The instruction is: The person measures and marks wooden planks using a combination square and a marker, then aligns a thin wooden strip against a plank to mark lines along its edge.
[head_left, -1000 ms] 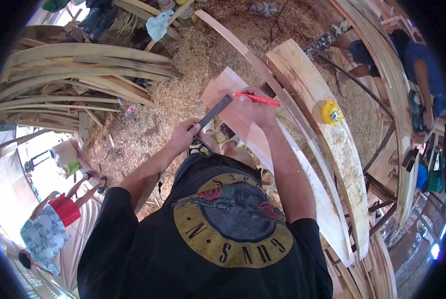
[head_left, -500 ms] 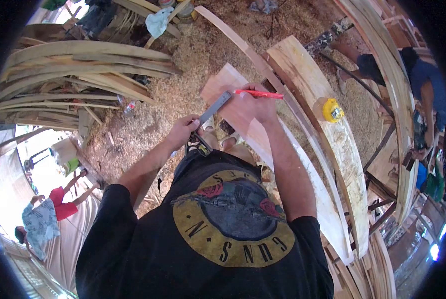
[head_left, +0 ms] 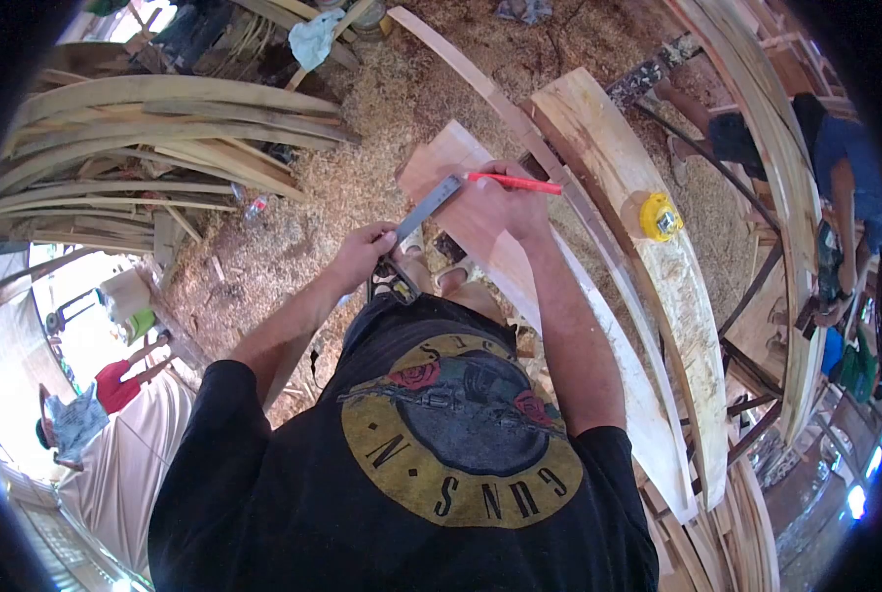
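Observation:
My left hand (head_left: 362, 255) is closed around a combination square, near its dark head. The square's grey steel blade (head_left: 429, 205) points up and right across the end of a pale wooden plank (head_left: 451, 158). In my right hand (head_left: 515, 207) is a red pencil (head_left: 530, 185), its tip end close to the blade's far end. That hand rests on or just over the plank, which runs down to the lower right. The pencil's point is too small to make out.
A curved timber (head_left: 599, 128) beside the plank carries a yellow tool (head_left: 660, 216) like a tape measure. Curved boards (head_left: 184, 94) are stacked at left. Wood shavings (head_left: 362, 168) cover the floor. A person at right (head_left: 845, 178) works by another beam; another person (head_left: 76, 419) is lower left.
Both hands, the square and the pencil stay almost where they were. The person at lower left has shifted posture slightly.

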